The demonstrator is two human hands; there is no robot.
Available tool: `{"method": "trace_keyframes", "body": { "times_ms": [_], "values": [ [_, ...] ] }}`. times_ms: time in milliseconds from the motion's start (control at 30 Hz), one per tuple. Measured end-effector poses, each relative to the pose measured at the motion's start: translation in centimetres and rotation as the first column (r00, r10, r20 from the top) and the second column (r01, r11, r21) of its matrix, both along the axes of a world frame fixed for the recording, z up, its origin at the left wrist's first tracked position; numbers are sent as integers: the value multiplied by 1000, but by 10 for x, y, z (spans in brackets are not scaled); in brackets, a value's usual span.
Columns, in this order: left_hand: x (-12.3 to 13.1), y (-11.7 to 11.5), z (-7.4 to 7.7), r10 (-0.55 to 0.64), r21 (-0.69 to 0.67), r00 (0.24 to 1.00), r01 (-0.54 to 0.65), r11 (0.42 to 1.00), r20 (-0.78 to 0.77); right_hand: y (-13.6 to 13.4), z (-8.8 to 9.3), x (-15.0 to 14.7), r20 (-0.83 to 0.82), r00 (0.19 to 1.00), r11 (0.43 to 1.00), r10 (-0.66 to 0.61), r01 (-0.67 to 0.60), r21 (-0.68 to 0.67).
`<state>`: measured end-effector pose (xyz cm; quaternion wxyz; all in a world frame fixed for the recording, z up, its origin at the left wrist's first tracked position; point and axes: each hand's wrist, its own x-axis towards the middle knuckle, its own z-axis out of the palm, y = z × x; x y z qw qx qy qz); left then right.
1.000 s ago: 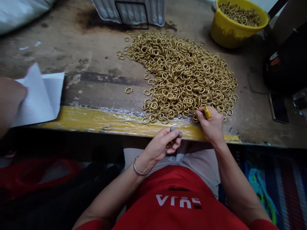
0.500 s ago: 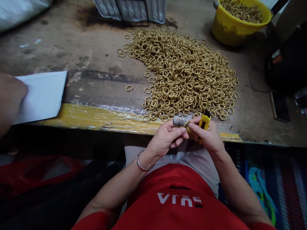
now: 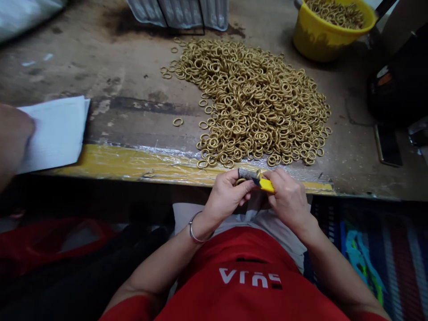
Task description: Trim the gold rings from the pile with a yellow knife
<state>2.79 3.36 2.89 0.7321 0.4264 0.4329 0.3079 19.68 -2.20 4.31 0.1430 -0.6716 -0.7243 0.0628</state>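
Note:
A big heap of golden rings [image 3: 254,100] covers the worn workbench [image 3: 133,80] in front of me. Both my hands are together just below the bench's yellow taped front edge [image 3: 133,162]. My left hand [image 3: 227,196] is closed, pinching a golden ring [image 3: 240,181] under a grey covered thumb tip [image 3: 246,173]. My right hand [image 3: 289,200] is closed round a small yellow utility knife [image 3: 266,185], whose tip points left and meets the ring. A metal bangle [image 3: 194,232] sits on my left wrist.
A yellow bucket [image 3: 321,40] full of rings stands at the back right. A white ribbed container [image 3: 180,11] is at the back centre. White paper [image 3: 55,131] lies at the left edge beside another person's arm [image 3: 11,138]. A dark phone [image 3: 388,145] lies right.
My right hand came back from the heap's edge with a ring to meet my left hand. The knife has since tipped from upright to lying pointed left against the ring.

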Motion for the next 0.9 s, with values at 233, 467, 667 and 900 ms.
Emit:
{"method": "trace_keyframes", "body": {
  "times_ms": [233, 467, 667, 900],
  "values": [
    [0, 0, 4, -3, 86, 994, 12, 996, -113, 0, 1, -9, 179, 984, 1000, -6, 12, -28],
    [-9, -11, 9, -76, 245, 995, 88, 966, -61, 20, -4, 37, 174, 912, 925, -372, 380, -16],
    [-9, -9, -13, -134, 68, 972, 123, 990, 191, 13, 2, 25, -764, 618, 953, -184, -78, -292],
    [-14, -8, -15, -122, 73, 976, 111, 991, 179, 2, -12, -8, -918, 28, 917, -396, -35, -396]
  ]
}}
